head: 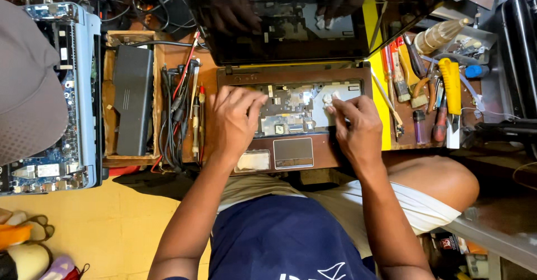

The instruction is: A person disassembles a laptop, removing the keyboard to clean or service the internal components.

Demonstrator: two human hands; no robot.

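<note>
At nine o'clock an opened blue machine [61,95] shows its circuit board, and just right of it a wooden tray [131,98] holds a black battery pack [132,107] beside a bundle of cables and probes [179,118]. At the centre sits a laptop [296,118] with its keyboard taken out, its long axis running nine to three o'clock and its dark screen [291,23] tilted back toward twelve. The left hand [232,120] lies spread flat, fingers loosely open, on the laptop's left side, gripping nothing. The right hand [355,126] is pinched shut on a small white cloth [330,96] and presses it onto the bare metal plate [335,104] in the keyboard bay. The cloth lies at eleven o'clock from the right hand's knuckles, at its fingertips, and at two o'clock, well apart, from the left. At three o'clock screwdrivers and a yellow-handled cutter [450,84] lie scattered on the bench.
</note>
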